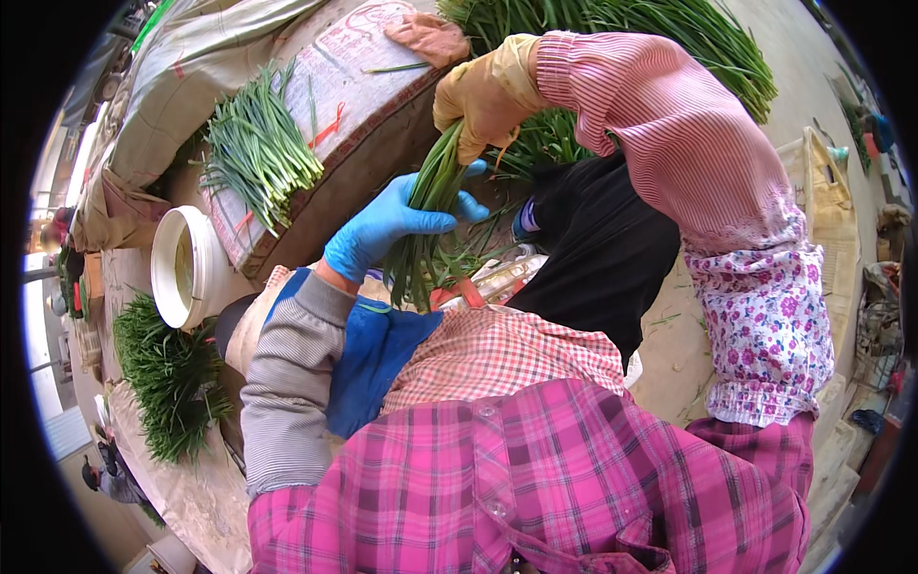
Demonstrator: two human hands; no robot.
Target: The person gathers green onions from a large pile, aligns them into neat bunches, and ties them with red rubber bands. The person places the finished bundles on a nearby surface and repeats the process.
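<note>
A loose bunch of garlic chives (439,172) hangs over my lap, leaf tips drooping downward. My left hand (394,219), in a blue glove, cradles the middle of this bunch, with the thumb across the front and fingertips showing on the far side. At the bunch's upper end, my right hand (484,93) in a tan rubber glove grips the stalks; its fingers partly hide them. A trimmed pile of garlic chives (262,147) lies on the bench covered with printed sacking (344,93). Near that pile is a red tie (328,128).
A white bucket (204,265) stands left of my left arm, beside another heap of greens (168,377). A large heap of chives (645,39) lies beyond my right hand. A crumpled cloth (428,37) rests on the bench, and a plastic crate (825,194) sits at right.
</note>
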